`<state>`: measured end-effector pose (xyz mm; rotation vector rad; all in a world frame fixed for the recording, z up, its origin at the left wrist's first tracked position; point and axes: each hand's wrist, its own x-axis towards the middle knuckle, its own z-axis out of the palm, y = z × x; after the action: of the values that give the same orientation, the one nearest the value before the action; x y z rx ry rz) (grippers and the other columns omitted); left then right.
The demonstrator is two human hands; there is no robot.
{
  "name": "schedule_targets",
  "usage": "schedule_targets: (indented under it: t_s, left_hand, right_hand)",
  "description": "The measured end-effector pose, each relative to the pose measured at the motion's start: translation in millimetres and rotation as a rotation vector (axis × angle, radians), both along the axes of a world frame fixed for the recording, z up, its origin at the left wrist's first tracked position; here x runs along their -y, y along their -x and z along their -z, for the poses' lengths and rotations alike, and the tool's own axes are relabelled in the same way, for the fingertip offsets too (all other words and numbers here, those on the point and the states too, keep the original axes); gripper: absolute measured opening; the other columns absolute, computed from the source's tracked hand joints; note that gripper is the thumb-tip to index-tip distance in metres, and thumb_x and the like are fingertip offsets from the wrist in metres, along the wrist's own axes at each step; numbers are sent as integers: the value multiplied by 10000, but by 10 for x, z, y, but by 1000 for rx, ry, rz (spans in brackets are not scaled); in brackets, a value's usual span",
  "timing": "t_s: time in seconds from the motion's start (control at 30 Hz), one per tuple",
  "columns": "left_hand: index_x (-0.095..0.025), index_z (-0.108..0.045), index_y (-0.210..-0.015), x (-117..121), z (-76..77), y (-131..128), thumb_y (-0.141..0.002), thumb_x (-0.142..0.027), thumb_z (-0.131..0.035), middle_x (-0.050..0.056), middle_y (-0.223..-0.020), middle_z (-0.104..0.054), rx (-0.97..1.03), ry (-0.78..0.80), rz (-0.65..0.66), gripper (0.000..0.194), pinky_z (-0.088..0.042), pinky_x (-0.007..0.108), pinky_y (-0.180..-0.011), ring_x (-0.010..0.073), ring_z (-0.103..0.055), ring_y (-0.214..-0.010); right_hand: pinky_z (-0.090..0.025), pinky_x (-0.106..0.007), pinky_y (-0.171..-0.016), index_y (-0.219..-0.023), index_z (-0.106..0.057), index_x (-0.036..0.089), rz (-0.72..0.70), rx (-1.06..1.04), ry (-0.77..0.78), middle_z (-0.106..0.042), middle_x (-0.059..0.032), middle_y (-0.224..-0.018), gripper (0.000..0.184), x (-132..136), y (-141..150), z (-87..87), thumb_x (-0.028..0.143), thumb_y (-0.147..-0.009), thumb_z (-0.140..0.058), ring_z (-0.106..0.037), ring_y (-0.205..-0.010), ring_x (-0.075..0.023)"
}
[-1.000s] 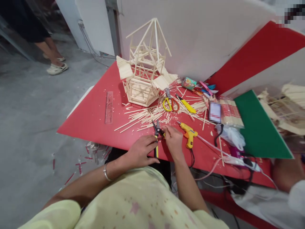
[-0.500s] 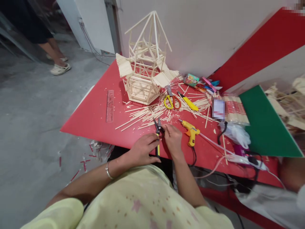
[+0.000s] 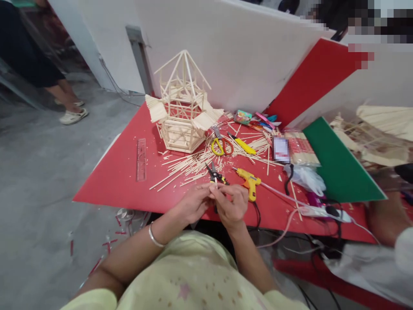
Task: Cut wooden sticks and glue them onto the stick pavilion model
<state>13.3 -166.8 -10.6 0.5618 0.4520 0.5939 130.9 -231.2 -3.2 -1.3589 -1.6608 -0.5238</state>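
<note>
**Pinching a pale stick [image 3: 216, 181] at the red table's [image 3: 109, 189] near edge**

Our right hand [image 3: 232, 206] has thumb and fingers closed on the small pale stick, held in front of our body. Our left hand's [image 3: 195, 203] fingertips curl in to meet them; whether they grip the stick too, we cannot tell.

So little of it shows that it could slip, we judge, if our pinch loosens, and then be lost among the loose sticks [image 3: 180, 170]. The cutters [image 3: 214, 174] lie just beyond with blades parted, so reaching forward carelessly might nick a finger. The glue gun [image 3: 251, 181] sits near our right hand and could burn us if hot.

The stick's visible end points away from us, toward the cutters; its long axis seems to run the same way, though our fingers hide the rest.
</note>
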Motion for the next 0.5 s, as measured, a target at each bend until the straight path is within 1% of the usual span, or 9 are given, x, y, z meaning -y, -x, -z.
schedule_targets:
  t_s: [0.03,0.1,0.13,0.17,0.23,0.3,0.33,0.4,0.5]
  left_hand:
    - [-140,-745,-850,-14,-22,-10,-728,-319,-795,42,-783,-695,18,7,-7,223,-495,193,-652,103,-610,-686]
    - [-135,-725,-825,-76,-42,-14,-715,-310,-808,33,-759,-695,-12,10,-83,223,-490,182,-599,92,-614,-642]
    - [-133,-714,-820,-122,-42,-6,-718,-326,-807,40,-769,-702,-48,-6,-117,237,-490,185,-573,100,-627,-635]
    - [-132,-702,-819,-174,-38,9,-725,-348,-800,52,-786,-710,-87,-36,-147,255,-488,188,-545,110,-642,-632]
    - [-131,-687,-833,-286,-17,55,-741,-390,-783,70,-802,-719,-155,-125,-196,292,-468,184,-486,123,-657,-614]
    - [-133,-680,-850,-395,10,110,-746,-397,-776,60,-757,-710,-198,-233,-250,300,-442,173,-446,112,-641,-565]
    - [-136,-681,-865,-445,21,137,-748,-393,-775,49,-731,-702,-215,-279,-278,298,-438,170,-439,104,-630,-545]
    - [-144,-685,-902,-537,30,190,-756,-384,-768,30,-705,-688,-246,-343,-326,293,-436,167,-435,90,-610,-525]
    - [-156,-698,-917,-676,-8,268,-756,-383,-765,15,-714,-675,-283,-388,-380,286,-414,159,-414,70,-578,-503]
  right_hand:
    - [-473,-348,-900,-1245,-634,373,-6,11,51,-657,-22,-991,483,29,-24,29,156,-817,-698,-596,-964,-179]
    - [-455,-403,-953,-1303,-597,351,-10,10,223,-632,-56,-1154,481,97,-151,89,257,-837,-675,-576,-1070,-221]
    - [-449,-425,-962,-1325,-581,327,8,0,326,-610,-75,-1215,481,132,-254,117,307,-849,-647,-563,-1108,-244]
    - [-448,-439,-955,-1343,-566,299,81,-21,415,-599,-94,-1241,480,165,-382,144,333,-865,-604,-552,-1127,-261]
    - [-449,-446,-924,-1354,-550,249,322,-96,542,-604,-128,-1225,475,204,-686,202,354,-892,-519,-554,-1115,-280]
    - [-453,-402,-873,-1331,-549,180,604,-205,684,-622,-163,-1177,489,194,-994,269,383,-890,-491,-581,-1065,-280]
    - [-455,-376,-837,-1309,-553,156,715,-258,789,-637,-168,-1140,501,171,-1128,305,408,-879,-497,-600,-1030,-276]
    - [-454,-329,-754,-1271,-553,159,805,-357,988,-677,-136,-1050,507,108,-1327,371,452,-860,-506,-639,-938,-254]
    - [-444,-300,-668,-1218,-568,155,804,-410,1042,-705,-109,-952,519,43,-1455,438,470,-806,-561,-664,-822,-237]
